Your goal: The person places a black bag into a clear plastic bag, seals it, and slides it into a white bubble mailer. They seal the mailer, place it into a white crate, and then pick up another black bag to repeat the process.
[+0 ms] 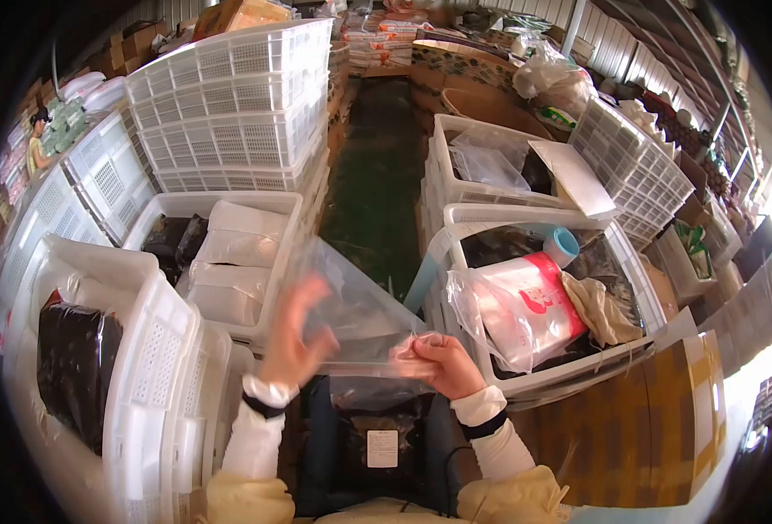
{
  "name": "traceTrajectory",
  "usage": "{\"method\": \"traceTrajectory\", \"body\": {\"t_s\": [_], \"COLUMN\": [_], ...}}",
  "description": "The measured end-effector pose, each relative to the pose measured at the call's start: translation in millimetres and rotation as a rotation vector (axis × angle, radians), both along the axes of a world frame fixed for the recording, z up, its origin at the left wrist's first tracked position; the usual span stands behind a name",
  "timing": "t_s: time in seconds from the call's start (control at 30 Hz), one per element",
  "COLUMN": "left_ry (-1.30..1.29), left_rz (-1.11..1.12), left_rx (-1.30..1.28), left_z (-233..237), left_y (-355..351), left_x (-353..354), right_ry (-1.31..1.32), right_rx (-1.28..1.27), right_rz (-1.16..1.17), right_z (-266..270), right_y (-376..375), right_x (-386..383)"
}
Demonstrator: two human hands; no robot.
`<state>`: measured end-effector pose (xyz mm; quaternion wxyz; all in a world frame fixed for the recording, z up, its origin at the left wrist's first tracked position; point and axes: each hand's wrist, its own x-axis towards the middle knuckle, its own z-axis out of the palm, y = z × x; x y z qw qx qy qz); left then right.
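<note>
My right hand (442, 365) pinches the edge of a clear plastic bag (360, 297) that spreads out in front of me. My left hand (294, 336) is at the bag's left side, blurred by motion, with its thumb and fingers apart. Whether it touches the film is hard to see. Below the hands, between my legs, a dark package in clear plastic (351, 437) carries a white printed label (382, 448). Its upper part lies behind clear film.
At left, a white crate (294, 205) holds white and black packs; a nearer crate (146, 279) holds a black pack (76, 367). Stacked crates (229, 96) rise behind. At right, a crate (652, 297) bears a red-and-white bag (525, 306), a tape roll (562, 246) and a cloth glove (600, 310).
</note>
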<state>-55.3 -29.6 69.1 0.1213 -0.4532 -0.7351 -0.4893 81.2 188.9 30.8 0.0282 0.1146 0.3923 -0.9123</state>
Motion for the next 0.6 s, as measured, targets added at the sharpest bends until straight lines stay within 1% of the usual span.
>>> {"method": "traceTrajectory", "body": {"t_s": [0.03,0.07,0.1,0.17,0.2,0.27,0.3,0.37,0.4,0.43,0.5,0.53,0.6], "left_ry": [-0.094,0.061,0.215,0.107,0.057,0.095,0.111,0.186,0.223,0.226,0.230,0.204,0.052], "left_rz": [-0.256,-0.225,-0.189,-0.071,-0.014,0.108,0.169,0.178,0.181,0.175,0.160,0.138,0.053], "left_rx": [-0.157,-0.213,-0.269,-0.275,-0.276,-0.146,-0.079,-0.148,-0.184,-0.172,-0.146,-0.130,-0.069], "left_z": [7,3,-2,-49,-59,-63,-63,-63,-63,-63,-64,-65,-58], "left_y": [0,8,12,12,14,19,23,30,32,35,40,39,36], "left_x": [22,35,46,45,43,44,46,53,57,62,70,72,76], "right_ry": [-0.041,-0.074,-0.056,-0.020,0.002,0.046,0.059,0.082,0.045,0.047,0.043,0.045,0.047], "right_rx": [0.033,0.089,0.090,0.089,-0.009,-0.202,-0.047,0.268,0.503,0.563,0.495,0.517,0.557], "right_rz": [0.005,0.040,0.015,-0.033,-0.065,-0.134,-0.155,-0.192,-0.173,-0.227,-0.323,-0.333,-0.352], "right_z": [2,4,5,7,12,23,18,-1,-8,-17,-20,-25,-36], "right_y": [4,8,9,8,3,-12,-19,-38,-43,-49,-54,-52,-49], "right_x": [-2,-4,-6,-7,-7,-8,-7,2,0,-1,2,3,6]}}
